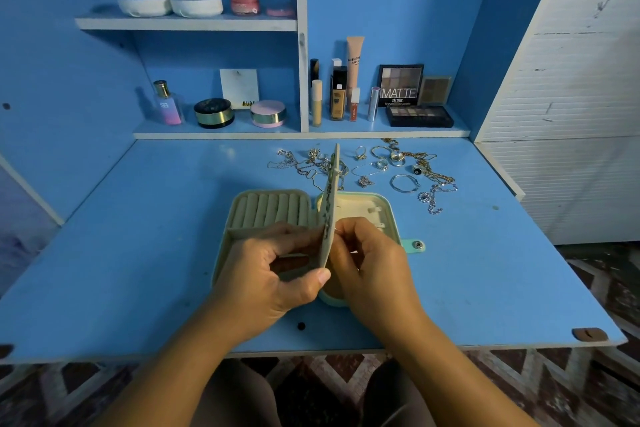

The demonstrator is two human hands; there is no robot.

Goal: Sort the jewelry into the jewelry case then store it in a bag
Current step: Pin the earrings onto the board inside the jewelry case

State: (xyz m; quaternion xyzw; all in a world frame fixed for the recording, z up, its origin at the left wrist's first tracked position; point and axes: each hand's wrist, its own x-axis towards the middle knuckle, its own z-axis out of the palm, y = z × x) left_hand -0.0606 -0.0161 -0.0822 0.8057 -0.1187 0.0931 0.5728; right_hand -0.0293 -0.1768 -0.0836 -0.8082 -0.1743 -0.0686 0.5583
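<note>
A mint and cream jewelry case [374,208] lies open on the blue desk, its ring rolls [270,211] in the left half. A cream inner flap [330,198] stands upright on edge between the halves. My left hand [273,274] grips the flap's near end, thumb under its lower corner. My right hand [370,263] pinches something small against the flap's right face; what it is cannot be made out. Loose rings, bangles and chains [398,166] are spread on the desk behind the case.
Cosmetics line the low shelf at the back: a perfume bottle [168,104], compacts [213,113], tubes [337,94] and eyeshadow palettes [417,114]. More jars sit on the upper shelf [187,22]. A white slatted panel [571,80] stands at right. The desk's front edge is just before my knees.
</note>
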